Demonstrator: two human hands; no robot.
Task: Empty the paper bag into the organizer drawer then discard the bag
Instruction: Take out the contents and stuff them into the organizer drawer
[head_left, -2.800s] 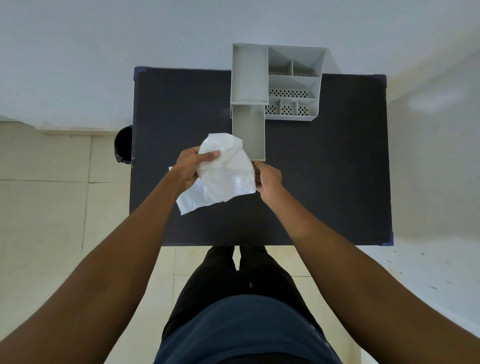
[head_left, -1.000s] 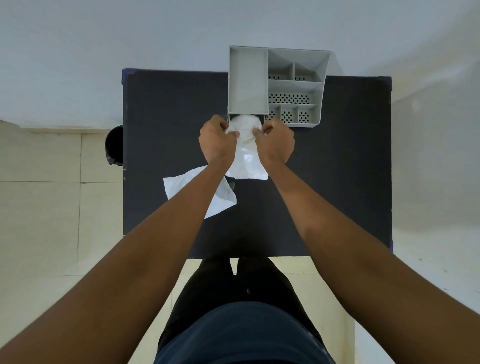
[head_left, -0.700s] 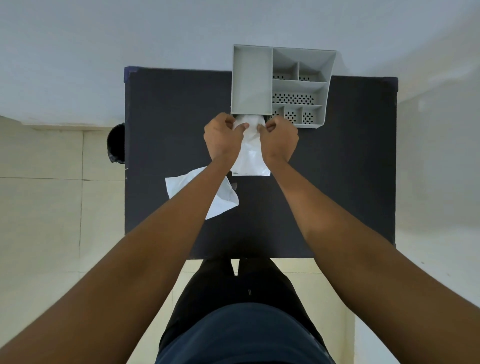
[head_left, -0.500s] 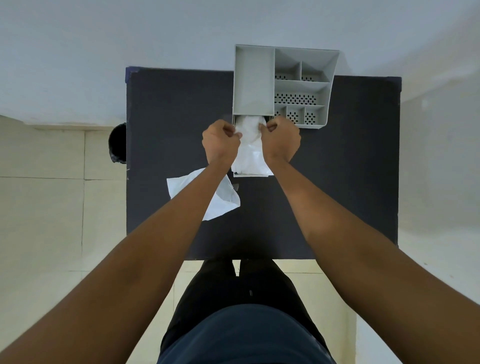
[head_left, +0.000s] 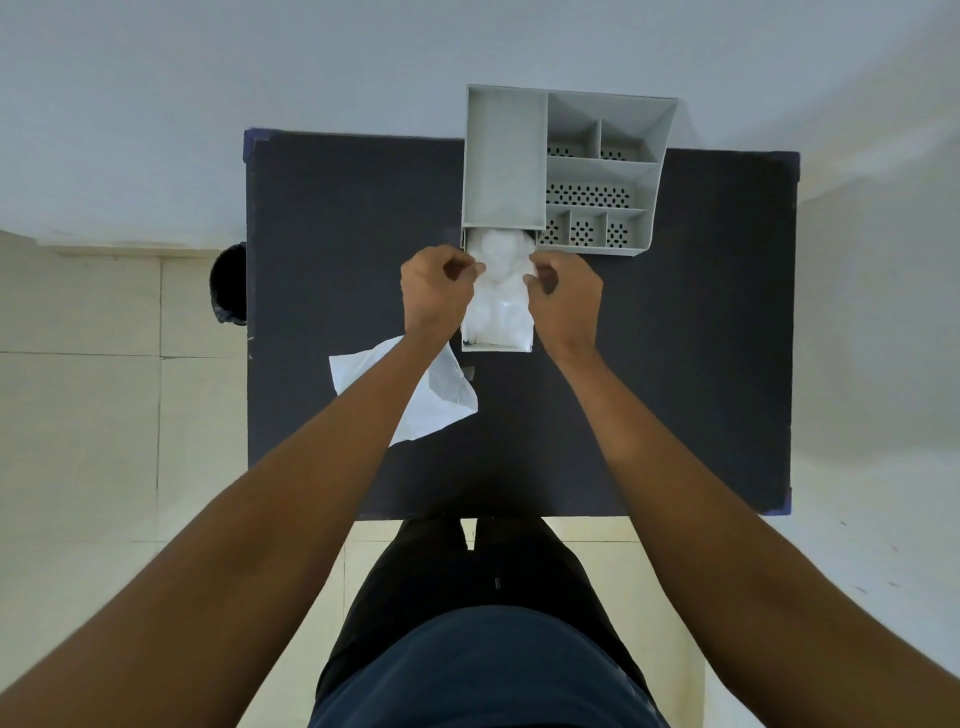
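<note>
Count on the table: two hands, two white items, one organizer.

One dark table (head_left: 675, 364), and on it one grey organizer (head_left: 660, 130) with one drawer (head_left: 496, 347) pulled out. Beside the long tray on top, I count six small compartments: two at the back, one wide in the middle, three in front. Two hands in play, left hand (head_left: 436, 293) and right hand (head_left: 566, 296), one each side of the drawer. One white bundle (head_left: 498, 306) lies in the drawer. One flat white bag (head_left: 447, 400) lies on the table. One black bin (head_left: 228, 283) stands at the table's left edge.
</note>
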